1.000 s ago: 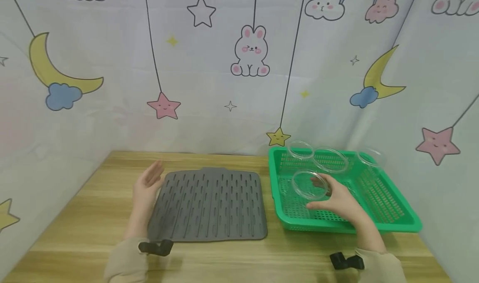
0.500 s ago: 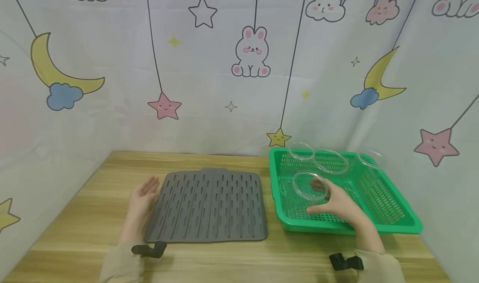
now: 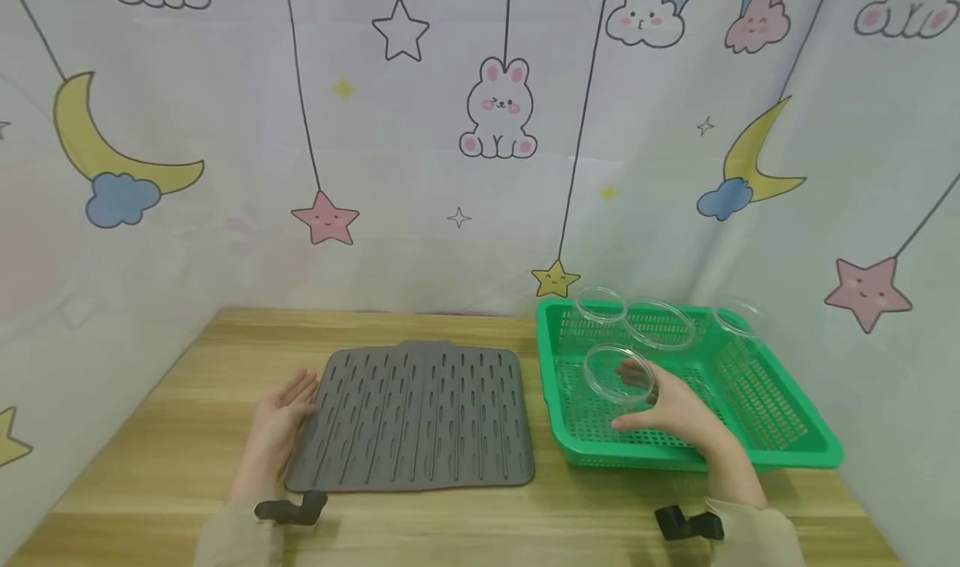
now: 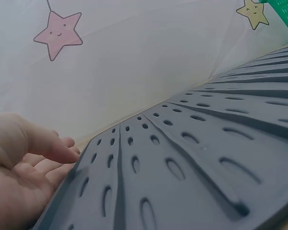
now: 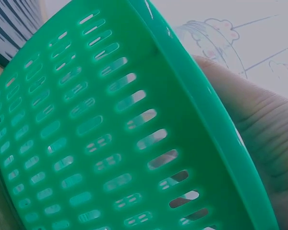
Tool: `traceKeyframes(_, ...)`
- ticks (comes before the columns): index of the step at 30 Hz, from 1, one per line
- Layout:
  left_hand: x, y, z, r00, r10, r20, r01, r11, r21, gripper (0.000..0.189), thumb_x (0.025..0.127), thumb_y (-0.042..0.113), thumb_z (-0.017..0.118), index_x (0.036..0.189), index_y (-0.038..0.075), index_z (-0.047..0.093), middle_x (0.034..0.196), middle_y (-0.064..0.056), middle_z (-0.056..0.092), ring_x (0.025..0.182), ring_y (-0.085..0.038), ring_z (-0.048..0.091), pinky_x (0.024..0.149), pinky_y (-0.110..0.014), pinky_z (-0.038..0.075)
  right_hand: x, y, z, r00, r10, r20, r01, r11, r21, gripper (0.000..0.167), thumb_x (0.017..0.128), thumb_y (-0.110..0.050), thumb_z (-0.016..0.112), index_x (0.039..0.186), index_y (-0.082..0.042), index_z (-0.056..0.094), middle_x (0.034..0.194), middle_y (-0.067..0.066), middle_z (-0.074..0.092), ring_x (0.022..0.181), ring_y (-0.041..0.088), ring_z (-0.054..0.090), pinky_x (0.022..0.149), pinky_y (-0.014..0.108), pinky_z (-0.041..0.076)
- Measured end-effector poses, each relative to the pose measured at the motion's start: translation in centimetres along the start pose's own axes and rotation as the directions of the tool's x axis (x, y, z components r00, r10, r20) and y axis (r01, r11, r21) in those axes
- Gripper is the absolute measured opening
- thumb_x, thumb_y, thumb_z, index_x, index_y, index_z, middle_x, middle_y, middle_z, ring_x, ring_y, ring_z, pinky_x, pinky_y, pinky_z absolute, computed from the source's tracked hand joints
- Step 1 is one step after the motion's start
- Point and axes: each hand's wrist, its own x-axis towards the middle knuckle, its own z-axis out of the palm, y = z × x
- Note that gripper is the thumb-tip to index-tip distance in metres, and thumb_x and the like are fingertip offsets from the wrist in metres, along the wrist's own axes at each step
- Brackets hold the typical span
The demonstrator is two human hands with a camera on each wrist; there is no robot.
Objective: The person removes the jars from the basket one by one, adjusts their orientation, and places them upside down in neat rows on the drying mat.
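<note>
My left hand lies beside the left edge of a grey ribbed drying mat, its fingers extended. In the left wrist view the thumb lies along the mat's edge; whether it touches cannot be told. On the right, my right hand reaches into a green slotted plastic basket. Its fingers and thumb curve round a clear cup, with the fingers showing through the cup wall. The right wrist view gives only the hand's side behind the basket rim, hiding the fingertips.
At the back of the basket stand three more clear items: a small cup, a wider one and another at the right. The basket rests on the wooden table, near a printed curtain.
My left hand has moved down the mat's left side, nearer to me, with its wrist shifting left. The right hand and the clear cup have stayed in place.
</note>
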Motion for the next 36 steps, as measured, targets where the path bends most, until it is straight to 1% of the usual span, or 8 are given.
traceKeyframes(6, 0.1, -0.2, 0.3, 1.000, -0.001, 0.003, 0.001, 1.000, -0.023, 0.076, 0.090, -0.018, 0.034, 0.155, 0.000, 0.000, 0.163, -0.019, 0.005, 0.151, -0.033, 0.011, 0.122, -0.037, 0.019, -0.2, -0.1, 0.0, 1.000, 0.007, -0.011, -0.007, 1.000, 0.005, 0.086, 0.077, -0.022, 0.082, 0.145, 0.005, 0.036, 0.145, 0.027, 0.045, 0.132, 0.047, 0.044, 0.101, 0.062, 0.045)
traceKeyframes(12, 0.3, 0.0, 0.6, 1.000, -0.018, -0.010, 0.018, 1.000, -0.012, 0.079, 0.087, -0.022, 0.032, 0.155, 0.000, 0.001, 0.163, -0.019, 0.006, 0.151, -0.032, 0.011, 0.123, -0.037, 0.018, -0.4, -0.6, -0.2, 0.999, 0.018, -0.028, -0.018, 1.000, 0.005, 0.084, 0.078, -0.024, 0.082, 0.144, 0.003, 0.038, 0.145, 0.025, 0.046, 0.132, 0.046, 0.045, 0.101, 0.061, 0.045)
traceKeyframes(19, 0.3, 0.3, 0.8, 1.000, -0.022, -0.009, 0.022, 1.000, -0.015, 0.079, 0.086, -0.022, 0.031, 0.155, 0.000, 0.001, 0.163, -0.019, 0.006, 0.151, -0.032, 0.011, 0.123, -0.037, 0.018, -0.6, -1.7, -0.7, 0.997, 0.021, -0.079, -0.021, 1.000, 0.000, 0.087, 0.078, -0.027, 0.082, 0.147, 0.000, 0.035, 0.146, 0.022, 0.047, 0.133, 0.044, 0.044, 0.105, 0.063, 0.040)
traceKeyframes(23, 0.3, 0.3, 0.5, 1.000, -0.026, 0.001, 0.026, 0.999, -0.028, 0.079, 0.087, -0.022, 0.032, 0.155, 0.000, -0.001, 0.163, -0.019, 0.004, 0.151, -0.033, 0.010, 0.123, -0.037, 0.018, -0.9, -2.5, -0.9, 0.994, 0.003, -0.108, -0.005, 1.000, -0.014, 0.086, 0.078, -0.026, 0.082, 0.147, -0.001, 0.036, 0.145, 0.021, 0.049, 0.133, 0.042, 0.043, 0.104, 0.062, 0.040)
traceKeyframes(26, 0.3, 0.1, 0.4, 0.999, -0.035, 0.002, 0.035, 0.999, -0.038, 0.079, 0.087, -0.022, 0.032, 0.155, 0.001, -0.002, 0.163, -0.019, 0.003, 0.151, -0.033, 0.009, 0.124, -0.038, 0.017, -1.1, -3.2, -1.0, 0.990, -0.014, -0.139, 0.011, 1.000, -0.021, 0.086, 0.077, -0.025, 0.083, 0.146, -0.003, 0.037, 0.144, 0.019, 0.050, 0.132, 0.040, 0.044, 0.102, 0.062, 0.042)
traceKeyframes(30, 0.2, 0.0, 0.2, 0.999, -0.047, -0.003, 0.046, 0.998, -0.045, 0.078, 0.088, -0.021, 0.032, 0.155, 0.001, -0.002, 0.163, -0.019, 0.004, 0.151, -0.032, 0.009, 0.124, -0.038, 0.016, -1.3, -4.3, -1.0, 0.982, -0.026, -0.187, 0.020, 0.999, -0.033, 0.089, 0.076, -0.025, 0.084, 0.148, -0.004, 0.036, 0.143, 0.019, 0.050, 0.130, 0.038, 0.045, 0.101, 0.060, 0.043)
traceKeyframes(33, 0.1, 0.0, 0.1, 0.999, -0.049, -0.005, 0.049, 0.998, -0.050, 0.078, 0.089, -0.020, 0.033, 0.155, 0.001, -0.001, 0.164, -0.018, 0.005, 0.151, -0.032, 0.010, 0.124, -0.036, 0.017, -1.4, -5.3, -0.9, 0.974, -0.028, -0.224, 0.017, 0.999, -0.050, 0.093, 0.075, -0.028, 0.085, 0.149, -0.004, 0.034, 0.143, 0.019, 0.050, 0.130, 0.037, 0.045, 0.102, 0.058, 0.043)
traceKeyframes(36, 0.0, 0.4, 0.2, 0.999, -0.043, -0.014, 0.042, 0.998, -0.055, 0.078, 0.089, -0.019, 0.035, 0.156, 0.002, -0.001, 0.163, -0.018, 0.007, 0.151, -0.031, 0.012, 0.123, -0.034, 0.019, -1.5, -6.4, -0.9, 0.964, -0.042, -0.261, 0.022, 0.997, -0.081, 0.096, 0.073, -0.031, 0.086, 0.150, -0.006, 0.034, 0.143, 0.017, 0.051, 0.130, 0.035, 0.046, 0.103, 0.055, 0.044)
